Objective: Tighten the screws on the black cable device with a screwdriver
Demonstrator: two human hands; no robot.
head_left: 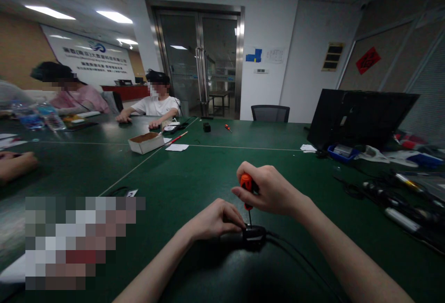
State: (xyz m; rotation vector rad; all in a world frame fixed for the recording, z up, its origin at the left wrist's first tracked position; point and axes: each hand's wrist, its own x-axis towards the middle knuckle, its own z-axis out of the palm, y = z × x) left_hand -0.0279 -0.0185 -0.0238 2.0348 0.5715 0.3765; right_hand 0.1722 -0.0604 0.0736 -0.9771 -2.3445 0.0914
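Right hand (266,187): grip wrapped around the orange-and-black handle of a screwdriver (246,182), held near upright, shaft pointing down, tip at the top of a black device (254,234). Can't tell if the tip is seated in a screw; too small. Left hand (216,219): fingers bent down, grip closed on the left end of that device, keeping it against the green counter (194,180). Device sits on the near part of the counter, right in front of the wearer, below the right hand; black cable (295,248) leaves its right side and curves toward the near edge. Farther out: open-topped cardboard box (141,145) left of centre, red pencil (177,138) just right of it, white paper slip (177,147) near both. Past those, a small black block (206,127) and, to its right, a second screwdriver (228,128), red-orange handle, lying flat. Right side: black monitor (361,117), back toward us, blue tray (342,153) at its foot, dark jumble of cables and tools nearer. Person in a white shirt (158,105) sits across on the left, both hands on the counter; another in pink (78,98) further left, behind plastic bottles (51,116). Lower-left patch is pixelated, contents unreadable.
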